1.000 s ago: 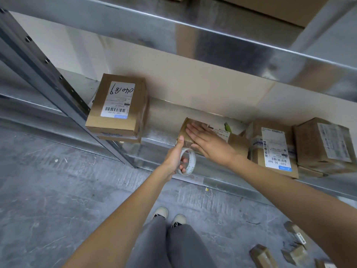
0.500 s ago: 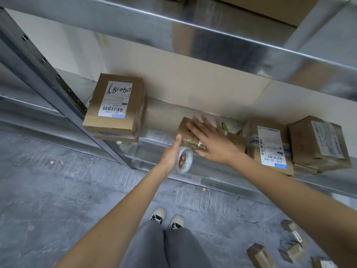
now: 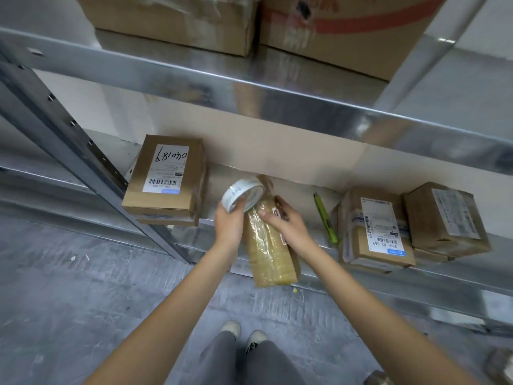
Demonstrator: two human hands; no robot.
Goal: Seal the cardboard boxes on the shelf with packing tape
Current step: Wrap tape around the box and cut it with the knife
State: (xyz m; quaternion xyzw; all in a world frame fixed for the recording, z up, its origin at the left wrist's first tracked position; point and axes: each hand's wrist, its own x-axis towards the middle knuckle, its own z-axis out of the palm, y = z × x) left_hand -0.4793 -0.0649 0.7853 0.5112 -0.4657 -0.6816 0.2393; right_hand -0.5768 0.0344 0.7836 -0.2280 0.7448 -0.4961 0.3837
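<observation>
Both hands are busy in my view: the left hand (image 3: 229, 222) is curled round the roll of packing tape (image 3: 242, 194), fingers wrapped over its near rim, and the right hand (image 3: 287, 222) grips the long cardboard box (image 3: 270, 252) from its right side, thumb lying across the glossy top face. I see the roll tilted, sitting just over the far end of that box and touching it. The box juts out past the near edge of the metal shelf (image 3: 388, 276), its near end hanging over the floor, and its top is shiny with clear tape.

To the left on the same shelf I see a labelled box (image 3: 166, 176) with handwritten digits on its white sticker, stacked on another one. To the right lies a green utility knife (image 3: 324, 218), flat on the shelf, near the right hand but apart from it. Further right sit two more labelled boxes (image 3: 373, 232), side by side and touching. Above, on the upper shelf, I make out large cartons (image 3: 333, 29). Below, grey trousers and two shoes (image 3: 244, 333) stand on the concrete floor (image 3: 83, 301).
</observation>
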